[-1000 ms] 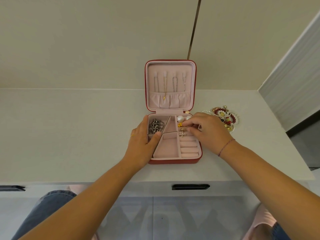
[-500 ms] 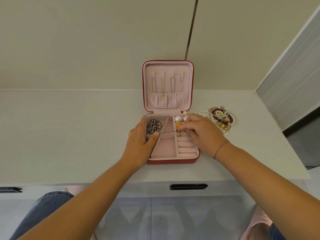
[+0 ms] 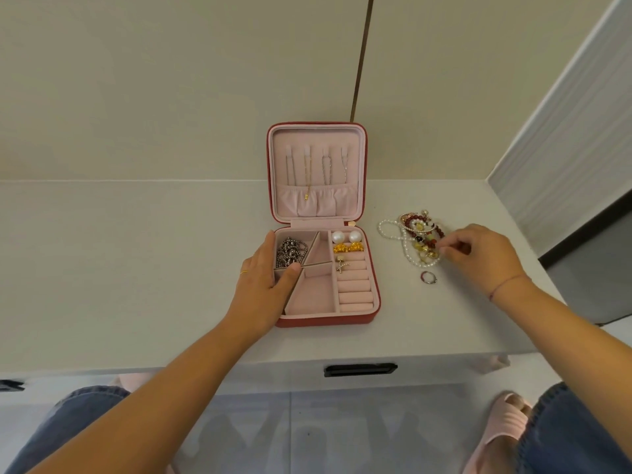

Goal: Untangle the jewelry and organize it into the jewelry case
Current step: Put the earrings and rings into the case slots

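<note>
- Head view: the left hand (image 3: 263,285) is lying straight-fingered along the jewelry case's (image 3: 375,295) left wall, thumb on a divider, steadying it on the tabletop (image 3: 136,268).
- The right hand (image 3: 478,254) is pinching the tangled jewelry (image 3: 415,239) beside the case with narrowed fingers (image 3: 449,248). Teasing one strand out slowly should be avoiding tighter knots.

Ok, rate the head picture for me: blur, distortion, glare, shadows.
Head view: the light is soft and even, with no glare on the table and only faint shadows; the jewelry case and the tangled jewelry are sharp; wide-angle bending tilts the grey panel at right; the slipper near the bottom edge looks soft.
</note>
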Motion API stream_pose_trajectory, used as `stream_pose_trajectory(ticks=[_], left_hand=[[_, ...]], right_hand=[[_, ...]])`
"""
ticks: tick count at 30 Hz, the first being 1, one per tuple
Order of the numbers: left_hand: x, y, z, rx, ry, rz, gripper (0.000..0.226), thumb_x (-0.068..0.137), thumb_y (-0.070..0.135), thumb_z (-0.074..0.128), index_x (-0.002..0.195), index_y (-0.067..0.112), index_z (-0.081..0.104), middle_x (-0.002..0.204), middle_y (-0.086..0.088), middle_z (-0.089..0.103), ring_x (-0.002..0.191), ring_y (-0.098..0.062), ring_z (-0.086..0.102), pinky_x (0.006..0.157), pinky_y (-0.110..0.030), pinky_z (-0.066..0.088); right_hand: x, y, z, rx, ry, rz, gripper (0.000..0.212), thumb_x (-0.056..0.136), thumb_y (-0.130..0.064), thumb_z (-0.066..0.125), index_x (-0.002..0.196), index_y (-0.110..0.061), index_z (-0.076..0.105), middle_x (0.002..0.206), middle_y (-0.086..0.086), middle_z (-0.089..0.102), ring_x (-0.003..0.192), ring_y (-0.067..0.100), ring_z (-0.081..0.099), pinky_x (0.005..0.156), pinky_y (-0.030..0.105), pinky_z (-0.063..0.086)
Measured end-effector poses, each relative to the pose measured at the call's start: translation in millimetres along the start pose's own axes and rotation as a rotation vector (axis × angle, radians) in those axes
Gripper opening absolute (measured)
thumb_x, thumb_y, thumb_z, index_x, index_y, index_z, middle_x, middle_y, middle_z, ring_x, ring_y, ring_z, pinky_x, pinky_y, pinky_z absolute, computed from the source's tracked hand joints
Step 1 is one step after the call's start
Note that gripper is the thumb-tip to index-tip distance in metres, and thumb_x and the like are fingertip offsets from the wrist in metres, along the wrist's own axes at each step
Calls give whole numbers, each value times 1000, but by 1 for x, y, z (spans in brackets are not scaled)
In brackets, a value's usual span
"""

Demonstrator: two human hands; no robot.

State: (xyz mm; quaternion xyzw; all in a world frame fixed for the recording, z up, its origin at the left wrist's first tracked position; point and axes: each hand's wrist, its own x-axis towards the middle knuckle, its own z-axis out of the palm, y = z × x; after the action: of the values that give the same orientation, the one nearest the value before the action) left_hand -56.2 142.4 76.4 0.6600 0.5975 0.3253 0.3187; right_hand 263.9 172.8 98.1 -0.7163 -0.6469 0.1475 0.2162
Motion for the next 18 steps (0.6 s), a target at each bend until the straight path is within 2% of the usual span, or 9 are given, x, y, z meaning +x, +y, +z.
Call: stream_pose_trajectory(ticks=[2, 6, 10, 13, 16, 18], left_hand=[[0, 1, 0, 6, 0, -4, 41, 98, 35, 44, 136, 42, 29, 127, 20, 40, 117, -9, 31, 95, -28, 27], [-3, 8, 0, 6, 10, -17, 52, 100, 30, 43, 147, 27, 23, 122, 22, 30, 115, -3, 22, 94, -23, 20], [-4, 11, -1, 9, 10, -5, 51, 99, 30, 43, 147, 29, 23, 122, 22, 31, 114, -3, 23, 95, -22, 20], [-3, 11, -2, 0, 7, -18, 50, 99, 30, 43, 146, 30, 24, 121, 22, 31, 114, -3, 23, 95, -22, 20], [-3, 9, -2, 1, 3, -3, 41, 99, 31, 43, 136, 40, 27, 124, 22, 35, 116, -6, 28, 95, -24, 23], [-3, 9, -2, 2, 7, -11, 45, 99, 31, 43, 141, 35, 27, 124, 22, 35, 117, -5, 27, 95, -24, 22]], right_hand=[[-3, 8, 1, -14, -7, 14, 9, 86, -13, 66, 88, -19, 74, 88, 1, 59, 79, 15, 51, 72, 23, 33], [-6, 10, 7, 22, 6, -4, 8, 84, -13, 69, 88, -18, 74, 86, 1, 58, 75, 13, 50, 73, 24, 36], [-5, 7, 11, 48, 13, -18, 5, 81, -16, 73, 86, -18, 73, 81, -2, 56, 71, 10, 48, 70, 24, 37], [-3, 7, 13, 60, 31, -20, 12, 79, -18, 75, 90, -17, 72, 78, -7, 53, 70, 5, 48, 69, 21, 36], [-2, 5, 14, 79, 14, -24, 16, 77, -17, 76, 93, -17, 72, 79, -7, 53, 70, 4, 49, 67, 17, 36], [-1, 2, 14, 86, 5, -26, 14, 77, -18, 77, 89, -18, 71, 80, -5, 54, 70, 3, 49, 65, 12, 35]])
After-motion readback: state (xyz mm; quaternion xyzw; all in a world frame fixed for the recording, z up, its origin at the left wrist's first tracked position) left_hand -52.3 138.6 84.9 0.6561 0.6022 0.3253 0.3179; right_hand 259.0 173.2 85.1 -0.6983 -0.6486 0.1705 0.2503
